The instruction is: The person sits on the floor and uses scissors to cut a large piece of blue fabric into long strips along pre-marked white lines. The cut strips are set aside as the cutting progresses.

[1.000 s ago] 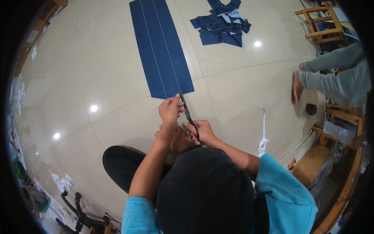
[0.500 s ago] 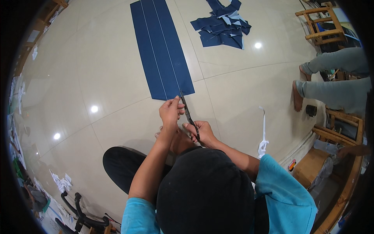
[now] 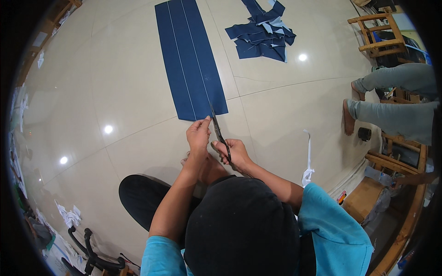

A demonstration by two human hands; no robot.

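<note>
A long navy blue cloth panel (image 3: 187, 60) with two pale lengthwise lines lies flat on the tiled floor in front of me. My left hand (image 3: 199, 132) pinches its near edge between thumb and fingers, just left of the scissors. Dark scissors (image 3: 218, 131) are gripped by the handles in my right hand (image 3: 233, 152). Their blades reach over the near edge of the cloth, along the right-hand pale line. How far apart the blades stand is too small to tell.
Folded navy cloth pieces (image 3: 262, 39) lie in a heap beyond the panel. At the right stand another person's legs (image 3: 396, 99) near a wooden stool (image 3: 378, 34). A white strip (image 3: 308, 158) lies right of me, a cardboard box (image 3: 363, 198) farther right, a black chair base (image 3: 94, 253) lower left.
My right hand and the scissors have shifted slightly forward and left, the blades reaching a little farther up the cloth. My left hand keeps its pinch on the near edge.
</note>
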